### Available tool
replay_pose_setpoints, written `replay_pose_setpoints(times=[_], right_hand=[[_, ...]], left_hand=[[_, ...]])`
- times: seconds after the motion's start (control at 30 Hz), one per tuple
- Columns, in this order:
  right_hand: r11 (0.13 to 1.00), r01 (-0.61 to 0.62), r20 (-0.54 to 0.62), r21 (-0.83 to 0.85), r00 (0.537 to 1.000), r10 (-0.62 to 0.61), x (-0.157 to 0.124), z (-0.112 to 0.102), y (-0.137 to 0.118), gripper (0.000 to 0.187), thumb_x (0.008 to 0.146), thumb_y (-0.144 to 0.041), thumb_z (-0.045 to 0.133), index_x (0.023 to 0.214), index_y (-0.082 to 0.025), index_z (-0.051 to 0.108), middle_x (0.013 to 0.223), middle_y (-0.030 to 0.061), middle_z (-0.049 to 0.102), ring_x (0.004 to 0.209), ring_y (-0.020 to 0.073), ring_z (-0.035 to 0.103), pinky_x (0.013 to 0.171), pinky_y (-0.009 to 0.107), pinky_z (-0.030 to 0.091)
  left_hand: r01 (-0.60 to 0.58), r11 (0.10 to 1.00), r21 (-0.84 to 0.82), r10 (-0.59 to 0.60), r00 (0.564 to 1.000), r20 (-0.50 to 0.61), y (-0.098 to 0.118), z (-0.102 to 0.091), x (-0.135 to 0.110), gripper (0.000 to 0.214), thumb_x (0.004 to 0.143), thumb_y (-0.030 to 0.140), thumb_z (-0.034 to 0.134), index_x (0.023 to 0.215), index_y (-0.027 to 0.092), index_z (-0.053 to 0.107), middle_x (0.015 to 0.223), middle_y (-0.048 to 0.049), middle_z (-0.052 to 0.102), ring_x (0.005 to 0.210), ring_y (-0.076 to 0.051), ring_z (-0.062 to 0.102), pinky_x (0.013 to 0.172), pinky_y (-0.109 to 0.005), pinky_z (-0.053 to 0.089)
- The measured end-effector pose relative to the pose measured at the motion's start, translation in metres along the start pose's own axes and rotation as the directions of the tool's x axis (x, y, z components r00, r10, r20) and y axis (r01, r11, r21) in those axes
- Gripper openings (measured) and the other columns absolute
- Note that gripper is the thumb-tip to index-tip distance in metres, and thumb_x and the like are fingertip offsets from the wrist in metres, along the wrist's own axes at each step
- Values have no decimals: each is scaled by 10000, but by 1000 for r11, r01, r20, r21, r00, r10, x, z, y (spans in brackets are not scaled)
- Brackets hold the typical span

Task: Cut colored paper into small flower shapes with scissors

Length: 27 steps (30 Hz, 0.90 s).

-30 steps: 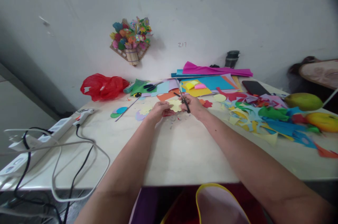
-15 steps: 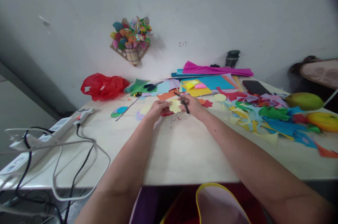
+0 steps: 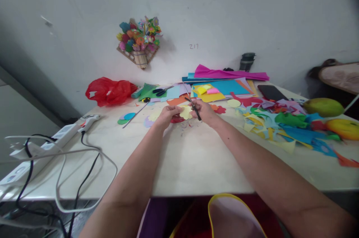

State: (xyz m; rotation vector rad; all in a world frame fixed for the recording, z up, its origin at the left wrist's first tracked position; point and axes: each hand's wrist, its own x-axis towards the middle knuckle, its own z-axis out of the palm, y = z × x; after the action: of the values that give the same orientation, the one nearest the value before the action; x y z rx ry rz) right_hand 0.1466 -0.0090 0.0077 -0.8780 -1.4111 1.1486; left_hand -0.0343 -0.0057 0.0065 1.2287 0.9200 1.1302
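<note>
Over the middle of the table, a pale yellow paper flower (image 3: 186, 112) with a scalloped edge is pinched in my left hand (image 3: 170, 113), which is closed at its left side. My right hand (image 3: 205, 111) is closed around dark-handled scissors (image 3: 196, 112), their thin blades pointing up and away from me, apart from each other. Its fingertips are also at the flower's right edge. Tiny paper scraps (image 3: 186, 127) lie below the hands. Something red and shiny (image 3: 177, 119) sits partly hidden under the flower. Red paper flowers (image 3: 221, 110) lie right of my right hand.
Coloured paper sheets (image 3: 232, 87) are stacked at the back. Cut-offs (image 3: 294, 129) cover the right side, near a phone (image 3: 271, 92) and a green mango (image 3: 323, 107). Left are a red plastic bag (image 3: 110, 92), dark scissors (image 3: 159, 92), and a power strip (image 3: 42, 155) with loose cables.
Almost nothing differs. Both hands, the flower and the scissors stay in nearly the same place.
</note>
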Motion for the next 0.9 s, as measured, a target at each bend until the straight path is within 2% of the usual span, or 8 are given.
replay_pose_setpoints(times=[0.13, 0.3, 0.5, 0.7, 0.9], right_hand=[[1000, -25, 1, 12, 1000, 25, -1, 0, -1, 350, 475, -182, 689, 811, -190, 593, 534, -78, 533, 469, 91, 477, 464, 230, 395], [997, -60, -17, 41, 998, 60, 1, 0, 4, 353, 487, -214, 759, 788, -202, 574, 535, -62, 568, 468, 114, 525, 469, 248, 433], [998, -44, -80, -52, 996, 40, 6, -3, 11, 283, 512, -163, 696, 767, -204, 580, 511, -64, 552, 441, 110, 501, 431, 237, 399], [995, -86, -156, 60, 983, 94, 2, -7, 0, 356, 512, -238, 770, 788, -197, 549, 556, -52, 578, 459, 108, 532, 438, 232, 397], [991, -59, -113, 117, 991, 72, -1, -6, -4, 436, 467, -314, 817, 792, -194, 551, 540, -62, 564, 476, 110, 538, 452, 229, 380]], left_hand=[[-53, 999, -2, 53, 999, 8, 1, 2, -2, 364, 502, 350, 883, 645, 102, 658, 607, -50, 658, 535, -130, 617, 544, -248, 520], [-100, 995, 28, 100, 995, -26, 0, 2, -1, 309, 556, 324, 861, 639, 99, 666, 599, -55, 659, 533, -124, 612, 544, -236, 496], [-136, 990, 38, 138, 989, -54, -2, 1, 3, 251, 603, 289, 835, 641, 108, 666, 587, -29, 648, 542, -107, 602, 567, -220, 483], [-142, 990, -22, 141, 989, -46, -3, -2, 4, 272, 575, 299, 845, 653, 109, 666, 600, -24, 650, 568, -118, 609, 607, -237, 501], [-110, 993, -41, 109, 993, -39, 0, 2, 0, 307, 545, 321, 861, 658, 107, 671, 621, -38, 657, 568, -130, 612, 599, -255, 509]])
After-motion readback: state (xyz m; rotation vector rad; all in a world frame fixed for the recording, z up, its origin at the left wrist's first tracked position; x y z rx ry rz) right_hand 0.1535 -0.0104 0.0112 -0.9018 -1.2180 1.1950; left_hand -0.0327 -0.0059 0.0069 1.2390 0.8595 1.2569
